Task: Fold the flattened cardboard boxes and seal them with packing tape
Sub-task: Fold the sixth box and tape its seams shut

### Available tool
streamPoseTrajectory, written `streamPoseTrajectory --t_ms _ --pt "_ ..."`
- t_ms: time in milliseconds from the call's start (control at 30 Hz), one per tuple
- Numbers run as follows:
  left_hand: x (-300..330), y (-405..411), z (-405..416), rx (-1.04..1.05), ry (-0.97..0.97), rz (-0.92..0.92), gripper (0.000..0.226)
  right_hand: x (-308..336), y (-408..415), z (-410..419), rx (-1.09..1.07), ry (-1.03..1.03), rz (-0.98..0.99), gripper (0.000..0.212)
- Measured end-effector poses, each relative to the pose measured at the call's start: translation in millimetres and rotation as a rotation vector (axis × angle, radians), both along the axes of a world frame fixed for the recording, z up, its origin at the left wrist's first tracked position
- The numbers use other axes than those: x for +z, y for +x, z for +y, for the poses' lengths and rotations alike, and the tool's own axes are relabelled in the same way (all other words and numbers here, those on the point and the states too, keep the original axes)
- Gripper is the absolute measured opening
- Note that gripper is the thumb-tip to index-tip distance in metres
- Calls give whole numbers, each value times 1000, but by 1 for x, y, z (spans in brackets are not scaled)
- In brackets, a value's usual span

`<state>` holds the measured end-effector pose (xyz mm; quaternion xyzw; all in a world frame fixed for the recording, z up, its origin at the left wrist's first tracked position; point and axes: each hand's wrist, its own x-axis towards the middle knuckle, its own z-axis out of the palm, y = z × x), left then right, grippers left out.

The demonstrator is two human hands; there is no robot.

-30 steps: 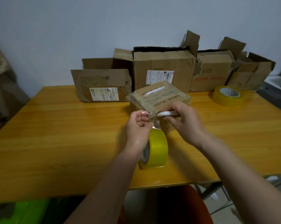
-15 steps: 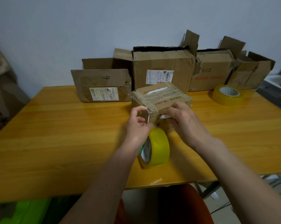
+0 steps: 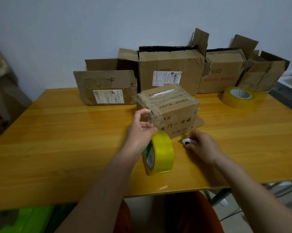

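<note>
On the table [image 3: 58,140], left hand [image 3: 141,130] pinching clear tape at the box [image 3: 172,111], right hand [image 3: 200,145] gripping a cutter [image 3: 186,142].

Bare forearms with no sleeves, and orange trousers [image 3: 192,214] below the table edge.

Left hand [image 3: 141,130] hides tape roll's [image 3: 160,153] top edge, shipping label [image 3: 167,78] print unreadable

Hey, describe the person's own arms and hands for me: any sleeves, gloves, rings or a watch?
Both forearms are bare up to the frame edge, with no sleeves showing. The left hand and right hand wear no gloves, and no ring, watch or bracelet is visible.
</note>
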<state>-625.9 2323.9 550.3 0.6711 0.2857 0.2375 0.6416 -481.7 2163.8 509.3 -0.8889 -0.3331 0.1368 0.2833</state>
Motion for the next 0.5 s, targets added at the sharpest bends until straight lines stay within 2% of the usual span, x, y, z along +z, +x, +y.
streamPoseTrajectory --t_ms 67,133,167,233,300,367,500 --pt "-2 -1 3 1 4 2 56 12 -6 7 9 108 -217 12" --pt "-4 -1 6 -4 -3 -2 56 36 -18 24 68 324 -482 12" --pt "-5 -2 7 -8 -12 -9 55 49 -25 36 124 406 -547 12" --pt "-5 -2 9 -18 -30 -31 53 67 -32 63 285 436 -515 21" --pt "-5 -5 11 -22 -58 -43 49 70 -32 85 426 294 -462 30" --pt "-5 -11 16 -12 -105 -18 48 62 -27 93 436 201 -476 34" --pt "-7 -27 28 44 -211 -13 52 57 -17 94 382 243 -413 35"
